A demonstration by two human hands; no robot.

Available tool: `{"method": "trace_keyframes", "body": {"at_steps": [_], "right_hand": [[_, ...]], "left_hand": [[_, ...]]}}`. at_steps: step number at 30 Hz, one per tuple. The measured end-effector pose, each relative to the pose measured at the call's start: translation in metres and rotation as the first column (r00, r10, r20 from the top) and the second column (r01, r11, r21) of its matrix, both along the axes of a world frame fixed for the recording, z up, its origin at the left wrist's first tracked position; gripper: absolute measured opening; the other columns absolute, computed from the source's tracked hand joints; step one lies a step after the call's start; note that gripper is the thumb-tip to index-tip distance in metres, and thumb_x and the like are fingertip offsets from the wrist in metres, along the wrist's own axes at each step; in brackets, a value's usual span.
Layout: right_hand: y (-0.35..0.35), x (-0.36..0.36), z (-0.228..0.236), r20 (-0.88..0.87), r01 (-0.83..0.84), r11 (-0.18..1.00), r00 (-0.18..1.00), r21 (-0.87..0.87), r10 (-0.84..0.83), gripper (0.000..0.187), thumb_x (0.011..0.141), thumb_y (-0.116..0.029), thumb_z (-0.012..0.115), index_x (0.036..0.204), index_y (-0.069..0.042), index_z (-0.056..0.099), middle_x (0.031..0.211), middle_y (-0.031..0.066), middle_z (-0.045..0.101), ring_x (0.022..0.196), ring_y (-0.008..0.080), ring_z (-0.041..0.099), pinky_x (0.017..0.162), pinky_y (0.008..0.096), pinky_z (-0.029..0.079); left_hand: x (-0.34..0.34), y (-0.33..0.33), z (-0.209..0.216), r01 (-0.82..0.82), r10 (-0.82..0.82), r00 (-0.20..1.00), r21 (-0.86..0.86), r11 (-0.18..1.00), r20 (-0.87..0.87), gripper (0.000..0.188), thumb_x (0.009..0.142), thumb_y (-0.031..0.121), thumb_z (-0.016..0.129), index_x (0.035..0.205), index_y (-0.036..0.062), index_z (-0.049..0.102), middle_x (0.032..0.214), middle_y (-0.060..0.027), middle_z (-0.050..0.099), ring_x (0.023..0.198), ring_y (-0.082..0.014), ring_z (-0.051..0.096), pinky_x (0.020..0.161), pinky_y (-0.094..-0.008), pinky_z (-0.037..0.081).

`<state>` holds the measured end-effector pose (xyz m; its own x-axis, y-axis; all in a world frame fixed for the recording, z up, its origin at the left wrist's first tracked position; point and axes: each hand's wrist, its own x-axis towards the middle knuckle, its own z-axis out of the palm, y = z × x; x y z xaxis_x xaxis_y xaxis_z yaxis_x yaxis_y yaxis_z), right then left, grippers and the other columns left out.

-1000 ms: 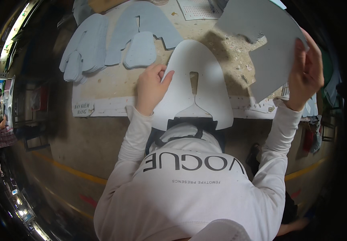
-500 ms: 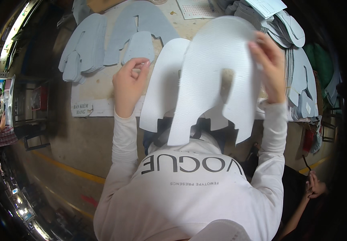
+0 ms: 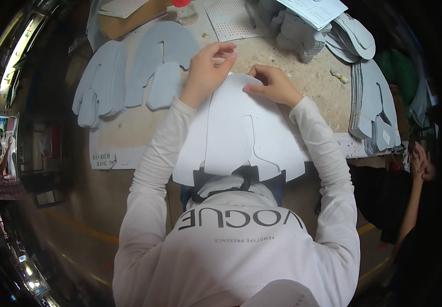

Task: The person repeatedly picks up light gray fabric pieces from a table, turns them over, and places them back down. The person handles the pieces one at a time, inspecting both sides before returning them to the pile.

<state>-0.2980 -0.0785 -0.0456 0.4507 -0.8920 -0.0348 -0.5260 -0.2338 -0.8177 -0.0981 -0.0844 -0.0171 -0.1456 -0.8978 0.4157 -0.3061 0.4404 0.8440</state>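
Upper arched white sheet (image 3: 233, 102), previously lifted, now overlaps the lower white sheet (image 3: 190, 153), edges offset; right hand (image 3: 277, 87) pinches its top, left hand (image 3: 208, 74) loosely curled.

The right hand (image 3: 274, 88) hides some of the upper white panel (image 3: 228, 128), while the view's top edge crops the red-capped bottle (image 3: 186, 14).

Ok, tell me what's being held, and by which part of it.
The right grip pinches the upper white arch-shaped sheet by its rounded top edge; the left grip shows no clear hold.
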Motion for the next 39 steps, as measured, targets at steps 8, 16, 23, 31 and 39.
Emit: {"method": "trace_keyframes", "body": {"at_steps": [8, 16, 23, 31, 39], "right_hand": [[0.010, -0.001, 0.009, 0.460, 0.071, 0.986, 0.878, 0.150, -0.133, 0.022, 0.092, -0.025, 0.061, 0.096, -0.003, 0.061, 0.082, -0.0032, 0.059, 0.079, 0.0041, 0.052, 0.069, 0.0191, 0.042], [0.034, 0.010, 0.023, 0.721, -0.121, 0.877, 0.627, 0.465, -0.296, 0.039, 0.098, -0.035, 0.050, 0.105, 0.000, 0.066, 0.086, 0.0043, 0.067, 0.071, 0.0071, 0.061, 0.063, 0.0214, 0.049], [0.038, 0.010, 0.028, 0.720, -0.177, 0.839, 0.620, 0.515, -0.311, 0.044, 0.097, -0.039, 0.048, 0.100, 0.001, 0.066, 0.083, 0.0051, 0.068, 0.066, 0.0072, 0.062, 0.059, 0.0215, 0.049], [0.037, 0.007, 0.025, 0.723, -0.223, 0.828, 0.633, 0.514, -0.278, 0.046, 0.097, -0.042, 0.048, 0.094, 0.000, 0.067, 0.079, 0.0039, 0.068, 0.065, 0.0064, 0.061, 0.058, 0.0211, 0.049], [0.037, 0.008, 0.025, 0.730, -0.249, 0.804, 0.614, 0.539, -0.299, 0.050, 0.097, -0.045, 0.046, 0.094, 0.000, 0.067, 0.081, 0.0041, 0.067, 0.066, 0.0064, 0.061, 0.059, 0.0209, 0.049]], "left_hand": [[-0.007, 0.030, -0.017, 0.275, -0.038, 0.933, 0.640, 0.718, -0.357, 0.042, 0.094, 0.034, 0.056, 0.104, -0.0060, 0.063, 0.092, -0.0082, 0.066, 0.078, -0.0096, 0.060, 0.068, -0.0218, 0.047], [-0.005, 0.042, 0.004, 0.379, 0.053, 0.814, 0.598, 0.707, -0.578, 0.043, 0.098, 0.039, 0.048, 0.095, -0.0008, 0.066, 0.089, -0.0044, 0.066, 0.083, -0.0085, 0.057, 0.078, -0.0215, 0.041], [0.002, 0.041, 0.007, 0.402, 0.030, 0.815, 0.601, 0.691, -0.579, 0.042, 0.098, 0.037, 0.048, 0.091, 0.0009, 0.068, 0.089, -0.0031, 0.066, 0.082, -0.0073, 0.056, 0.077, -0.0210, 0.041], [0.003, 0.042, 0.009, 0.422, 0.024, 0.804, 0.598, 0.682, -0.595, 0.042, 0.098, 0.036, 0.048, 0.090, 0.0001, 0.068, 0.089, -0.0038, 0.066, 0.081, -0.0071, 0.057, 0.076, -0.0211, 0.042], [0.005, 0.041, 0.008, 0.435, 0.001, 0.798, 0.577, 0.691, -0.603, 0.041, 0.098, 0.034, 0.048, 0.090, 0.0000, 0.068, 0.088, -0.0040, 0.066, 0.080, -0.0076, 0.058, 0.074, -0.0209, 0.042]]}}
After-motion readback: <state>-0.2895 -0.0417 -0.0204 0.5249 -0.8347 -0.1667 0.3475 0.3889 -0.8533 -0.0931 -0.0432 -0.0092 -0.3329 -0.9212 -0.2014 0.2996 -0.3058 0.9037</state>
